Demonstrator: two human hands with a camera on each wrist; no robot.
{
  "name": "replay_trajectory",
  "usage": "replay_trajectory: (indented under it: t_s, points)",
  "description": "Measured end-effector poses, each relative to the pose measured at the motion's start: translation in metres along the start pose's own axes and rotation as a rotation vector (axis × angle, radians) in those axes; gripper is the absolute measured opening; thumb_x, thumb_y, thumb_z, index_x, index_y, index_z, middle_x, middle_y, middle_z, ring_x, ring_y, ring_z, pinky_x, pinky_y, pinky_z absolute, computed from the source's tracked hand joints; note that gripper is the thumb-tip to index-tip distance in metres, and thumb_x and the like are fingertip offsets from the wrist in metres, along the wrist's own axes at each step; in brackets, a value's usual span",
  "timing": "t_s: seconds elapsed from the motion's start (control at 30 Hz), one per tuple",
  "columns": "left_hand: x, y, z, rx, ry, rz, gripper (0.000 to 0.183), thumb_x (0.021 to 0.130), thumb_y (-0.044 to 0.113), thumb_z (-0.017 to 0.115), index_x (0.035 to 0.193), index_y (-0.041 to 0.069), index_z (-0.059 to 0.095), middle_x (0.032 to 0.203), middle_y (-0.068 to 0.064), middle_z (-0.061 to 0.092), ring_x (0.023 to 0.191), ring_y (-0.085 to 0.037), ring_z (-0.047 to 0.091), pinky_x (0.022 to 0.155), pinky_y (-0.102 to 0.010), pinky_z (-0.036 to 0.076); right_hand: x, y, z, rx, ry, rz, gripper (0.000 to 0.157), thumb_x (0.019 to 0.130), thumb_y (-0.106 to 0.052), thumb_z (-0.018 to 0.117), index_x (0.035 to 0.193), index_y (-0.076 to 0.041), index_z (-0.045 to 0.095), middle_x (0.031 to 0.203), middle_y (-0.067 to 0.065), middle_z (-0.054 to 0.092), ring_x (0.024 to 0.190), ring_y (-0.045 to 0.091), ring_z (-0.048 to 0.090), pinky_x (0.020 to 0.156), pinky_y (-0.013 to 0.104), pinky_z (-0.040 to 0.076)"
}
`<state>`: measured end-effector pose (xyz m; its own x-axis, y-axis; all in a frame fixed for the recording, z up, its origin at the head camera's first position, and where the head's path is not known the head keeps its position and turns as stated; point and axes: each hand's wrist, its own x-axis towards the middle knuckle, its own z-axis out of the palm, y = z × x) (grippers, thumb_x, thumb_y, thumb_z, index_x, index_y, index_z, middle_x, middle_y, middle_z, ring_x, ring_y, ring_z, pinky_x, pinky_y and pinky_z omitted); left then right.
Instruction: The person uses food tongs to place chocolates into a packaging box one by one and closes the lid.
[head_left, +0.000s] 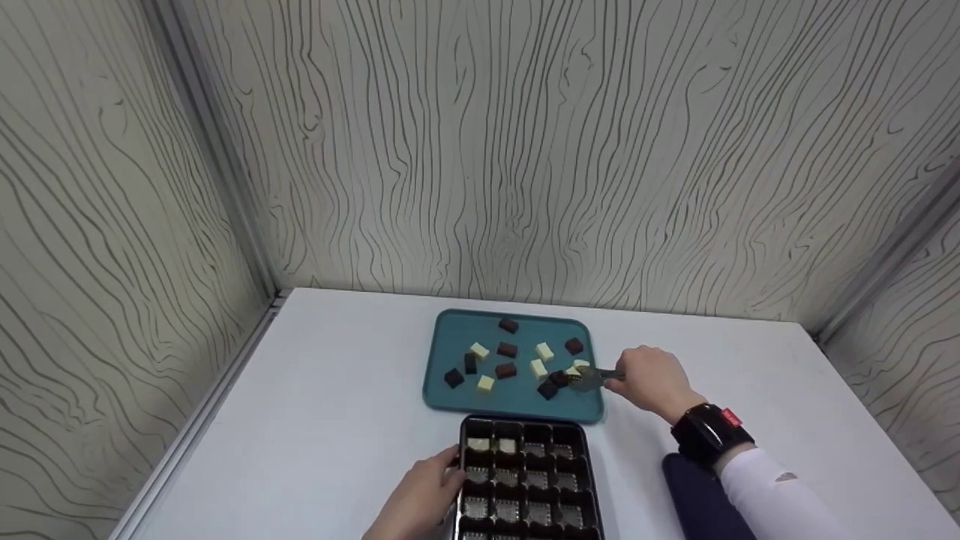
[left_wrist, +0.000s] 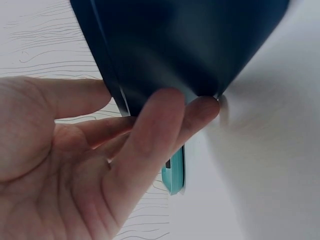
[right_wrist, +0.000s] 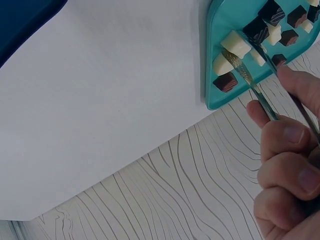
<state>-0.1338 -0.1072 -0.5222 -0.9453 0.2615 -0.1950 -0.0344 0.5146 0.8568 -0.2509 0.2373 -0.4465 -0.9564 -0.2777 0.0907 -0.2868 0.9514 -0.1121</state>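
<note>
My right hand (head_left: 652, 379) holds metal tongs (head_left: 596, 376) over the right side of a teal tray (head_left: 480, 405). In the right wrist view, the tongs' tips stand around a white chocolate piece (right_wrist: 235, 45); whether it is lifted cannot be told. White, brown and dark chocolate pieces lie scattered on the tray, with a brown chocolate (right_wrist: 225, 82) near its corner. Nearer to me, my left hand (head_left: 424, 487) grips the left side of a black compartment tray (head_left: 589, 465), thumb and fingers against its wall (left_wrist: 165, 45). White pieces (head_left: 478, 444) occupy two compartments of its far row.
A dark blue flat object (head_left: 701, 499) lies at the table's right, partly under my right forearm. The white table (head_left: 345, 367) ends at wood-grain panels (head_left: 465, 187) behind and at the sides. The compartment tray's near end is cut off by the view.
</note>
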Motion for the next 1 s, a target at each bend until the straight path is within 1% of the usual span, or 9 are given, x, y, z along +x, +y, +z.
replay_trajectory:
  t_s: [0.23, 0.33, 0.5, 0.6, 0.7, 0.8, 1.0]
  points:
    - [0.001, 0.0, 0.0, -0.007, -0.004, 0.0, 0.049, 0.105, 0.017, 0.056, 0.145, -0.011, 0.054, 0.138, -0.029, 0.067, 0.137, -0.053, 0.057, 0.114, -0.074, 0.041, -0.004, -0.003, -0.004, -0.034, -0.028, -0.013, 0.027, 0.087, -0.026, 0.083, 0.07, -0.008, 0.075, 0.061, 0.0, 0.065, 0.057, 0.014, 0.05, 0.051, 0.029, 0.04]
    - [0.0, 0.0, 0.0, -0.005, -0.005, 0.004, 0.049, 0.105, 0.017, 0.056, 0.145, -0.011, 0.054, 0.139, -0.029, 0.067, 0.137, -0.053, 0.057, 0.113, -0.074, 0.041, -0.005, -0.004, -0.007, -0.043, -0.029, -0.044, 0.028, 0.086, -0.026, 0.084, 0.065, -0.009, 0.072, 0.058, -0.002, 0.063, 0.055, 0.013, 0.048, 0.05, 0.028, 0.039]
    - [0.001, -0.001, -0.001, 0.001, -0.006, 0.005, 0.047, 0.105, 0.016, 0.056, 0.145, -0.009, 0.055, 0.139, -0.029, 0.067, 0.136, -0.052, 0.058, 0.112, -0.075, 0.043, -0.007, -0.008, -0.014, -0.045, -0.063, -0.087, 0.026, 0.083, -0.023, 0.084, 0.064, -0.011, 0.072, 0.057, -0.005, 0.06, 0.056, 0.011, 0.043, 0.051, 0.026, 0.035]
    - [0.001, -0.002, 0.0, 0.004, -0.005, 0.006, 0.047, 0.105, 0.017, 0.056, 0.144, -0.009, 0.056, 0.138, -0.029, 0.067, 0.136, -0.052, 0.058, 0.111, -0.075, 0.043, -0.006, -0.01, -0.017, -0.051, -0.073, -0.094, 0.023, 0.081, -0.023, 0.083, 0.065, -0.011, 0.072, 0.059, -0.004, 0.061, 0.057, 0.011, 0.044, 0.052, 0.027, 0.038]
    - [0.001, -0.001, 0.0, 0.004, -0.004, 0.01, 0.047, 0.105, 0.017, 0.056, 0.144, -0.009, 0.056, 0.138, -0.029, 0.067, 0.136, -0.052, 0.058, 0.112, -0.075, 0.043, -0.006, -0.011, -0.017, -0.057, -0.06, -0.099, 0.023, 0.081, -0.023, 0.084, 0.067, -0.01, 0.072, 0.062, -0.003, 0.064, 0.058, 0.012, 0.048, 0.053, 0.03, 0.044]
    - [0.001, -0.001, 0.001, 0.001, -0.003, 0.011, 0.048, 0.105, 0.017, 0.056, 0.145, -0.009, 0.055, 0.138, -0.029, 0.068, 0.136, -0.052, 0.058, 0.112, -0.074, 0.043, -0.006, -0.011, -0.016, -0.06, -0.051, -0.102, 0.022, 0.08, -0.023, 0.083, 0.067, -0.01, 0.072, 0.062, -0.002, 0.065, 0.058, 0.012, 0.049, 0.054, 0.031, 0.045]
    - [0.001, -0.002, 0.001, 0.008, -0.004, 0.014, 0.047, 0.105, 0.016, 0.056, 0.144, -0.01, 0.056, 0.136, -0.029, 0.069, 0.134, -0.051, 0.06, 0.111, -0.073, 0.045, -0.009, -0.01, -0.02, -0.046, -0.047, -0.122, 0.023, 0.082, -0.023, 0.083, 0.065, -0.011, 0.073, 0.058, -0.006, 0.061, 0.056, 0.01, 0.043, 0.051, 0.027, 0.037]
